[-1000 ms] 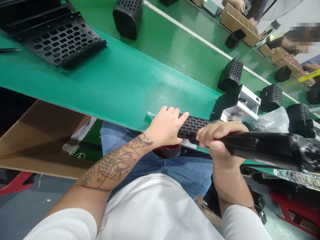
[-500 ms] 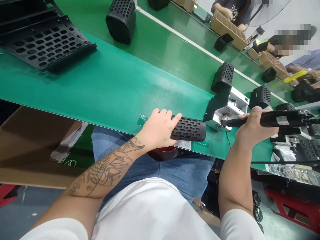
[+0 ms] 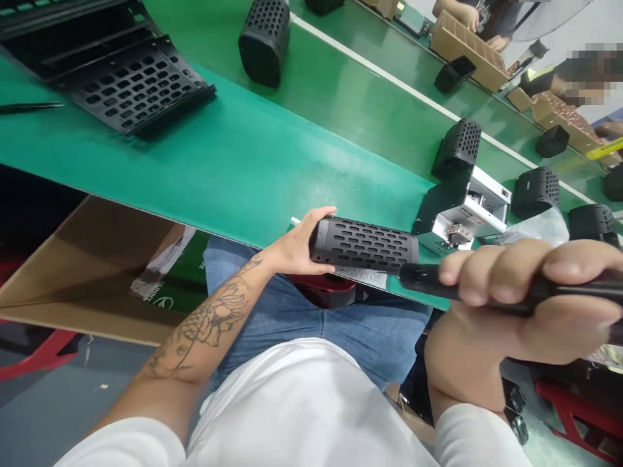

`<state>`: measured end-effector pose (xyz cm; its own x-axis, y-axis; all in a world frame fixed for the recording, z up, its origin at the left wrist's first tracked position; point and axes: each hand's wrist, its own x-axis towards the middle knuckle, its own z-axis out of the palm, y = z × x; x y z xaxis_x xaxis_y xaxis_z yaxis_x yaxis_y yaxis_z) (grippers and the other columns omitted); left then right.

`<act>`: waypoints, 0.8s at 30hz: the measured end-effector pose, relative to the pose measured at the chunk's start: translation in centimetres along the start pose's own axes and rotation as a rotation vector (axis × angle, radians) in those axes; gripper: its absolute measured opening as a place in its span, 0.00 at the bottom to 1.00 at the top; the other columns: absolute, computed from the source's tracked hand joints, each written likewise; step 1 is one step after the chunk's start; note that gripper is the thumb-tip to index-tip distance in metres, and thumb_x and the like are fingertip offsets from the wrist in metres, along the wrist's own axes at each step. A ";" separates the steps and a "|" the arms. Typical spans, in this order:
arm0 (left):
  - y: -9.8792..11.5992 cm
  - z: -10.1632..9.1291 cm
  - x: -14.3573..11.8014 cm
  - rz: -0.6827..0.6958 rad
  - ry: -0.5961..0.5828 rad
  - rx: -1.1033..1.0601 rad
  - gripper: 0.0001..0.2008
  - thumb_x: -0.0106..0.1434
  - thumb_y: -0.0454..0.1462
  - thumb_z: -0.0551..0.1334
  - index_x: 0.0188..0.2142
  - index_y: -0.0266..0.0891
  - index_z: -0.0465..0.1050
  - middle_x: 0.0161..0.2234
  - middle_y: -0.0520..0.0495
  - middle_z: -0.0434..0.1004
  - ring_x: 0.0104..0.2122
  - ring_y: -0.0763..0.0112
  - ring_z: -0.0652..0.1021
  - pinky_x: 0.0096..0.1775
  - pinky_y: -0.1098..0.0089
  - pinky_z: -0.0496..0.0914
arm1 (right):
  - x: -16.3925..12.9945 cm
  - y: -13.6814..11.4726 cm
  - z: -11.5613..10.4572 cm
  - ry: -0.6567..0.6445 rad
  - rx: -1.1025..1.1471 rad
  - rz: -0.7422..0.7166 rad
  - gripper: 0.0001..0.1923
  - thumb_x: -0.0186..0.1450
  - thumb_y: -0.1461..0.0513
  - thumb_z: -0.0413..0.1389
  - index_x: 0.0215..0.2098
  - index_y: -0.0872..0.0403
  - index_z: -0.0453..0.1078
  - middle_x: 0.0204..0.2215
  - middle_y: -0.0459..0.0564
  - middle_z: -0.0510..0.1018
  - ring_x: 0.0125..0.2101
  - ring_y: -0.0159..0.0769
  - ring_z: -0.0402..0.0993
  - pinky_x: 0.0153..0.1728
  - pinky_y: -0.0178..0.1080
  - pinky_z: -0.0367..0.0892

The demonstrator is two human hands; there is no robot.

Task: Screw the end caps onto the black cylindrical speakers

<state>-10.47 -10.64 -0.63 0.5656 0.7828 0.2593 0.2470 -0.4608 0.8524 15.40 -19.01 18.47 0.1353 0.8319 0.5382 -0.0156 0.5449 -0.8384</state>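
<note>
My left hand (image 3: 299,246) grips the left end of a black perforated housing (image 3: 365,243), which lies on its side near the front edge of the green table. A black electric screwdriver (image 3: 423,275) is held in the closed fingers of my right hand (image 3: 525,292). Its tip points left, beside the lower right part of the housing; whether it touches cannot be made out. Just behind the screwdriver stands a silver and black screw feeder (image 3: 462,214). A bubble-wrap piece (image 3: 363,275) shows under the housing.
A large perforated black panel (image 3: 136,91) lies at the far left, with a thin black tool (image 3: 32,107) beside it. Several black housings, one here (image 3: 265,45), stand along the green conveyor (image 3: 360,91). Co-workers sit across it. A cardboard box (image 3: 87,259) is below left.
The screwdriver has moved from the screw feeder toward me and left, beside the housing. My left hand has shifted to the housing's left end, uncovering more of it. The view has shifted slightly.
</note>
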 end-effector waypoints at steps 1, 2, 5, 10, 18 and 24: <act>0.0 0.2 -0.1 0.000 0.012 -0.011 0.58 0.55 0.45 0.78 0.76 0.44 0.47 0.72 0.32 0.61 0.71 0.46 0.69 0.72 0.48 0.65 | -0.2 0.5 1.3 -0.091 0.035 -0.003 0.12 0.66 0.50 0.73 0.38 0.43 0.77 0.20 0.37 0.70 0.14 0.34 0.66 0.19 0.44 0.74; 0.1 0.3 -0.1 0.006 0.025 -0.020 0.57 0.55 0.45 0.78 0.75 0.44 0.48 0.71 0.33 0.62 0.70 0.47 0.70 0.72 0.49 0.66 | -0.4 1.2 2.5 -0.163 0.068 0.001 0.11 0.66 0.52 0.72 0.39 0.43 0.76 0.20 0.38 0.72 0.14 0.35 0.68 0.21 0.45 0.75; 0.3 0.4 0.0 0.038 0.054 -0.042 0.54 0.55 0.45 0.78 0.73 0.44 0.51 0.70 0.34 0.63 0.69 0.48 0.71 0.71 0.50 0.67 | -0.4 3.5 5.5 -0.311 0.151 0.003 0.11 0.66 0.55 0.73 0.41 0.43 0.76 0.22 0.39 0.76 0.16 0.36 0.71 0.23 0.46 0.76; 0.2 0.3 0.0 0.034 0.039 -0.055 0.53 0.54 0.46 0.78 0.72 0.45 0.52 0.69 0.35 0.64 0.67 0.48 0.73 0.68 0.50 0.70 | -0.1 5.9 7.2 -0.368 0.127 0.039 0.11 0.66 0.57 0.72 0.42 0.43 0.76 0.23 0.40 0.78 0.18 0.37 0.73 0.25 0.46 0.77; 0.3 0.3 -0.1 0.029 0.034 -0.067 0.51 0.55 0.47 0.78 0.71 0.46 0.54 0.68 0.37 0.66 0.64 0.51 0.75 0.65 0.54 0.72 | -0.2 6.5 7.9 -0.400 0.098 0.102 0.12 0.66 0.59 0.71 0.40 0.46 0.73 0.24 0.39 0.78 0.19 0.35 0.74 0.26 0.44 0.77; 0.6 0.4 -0.1 0.021 0.043 -0.058 0.51 0.55 0.49 0.78 0.71 0.47 0.55 0.67 0.38 0.67 0.64 0.51 0.75 0.65 0.54 0.73 | 0.0 6.6 8.0 -0.456 0.139 0.097 0.13 0.65 0.61 0.72 0.39 0.47 0.72 0.24 0.38 0.77 0.19 0.33 0.74 0.26 0.42 0.78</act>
<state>-10.07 -11.11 -0.35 0.5358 0.7908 0.2959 0.1888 -0.4538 0.8709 7.32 -14.56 13.59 -0.3207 0.8239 0.4673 -0.1435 0.4454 -0.8837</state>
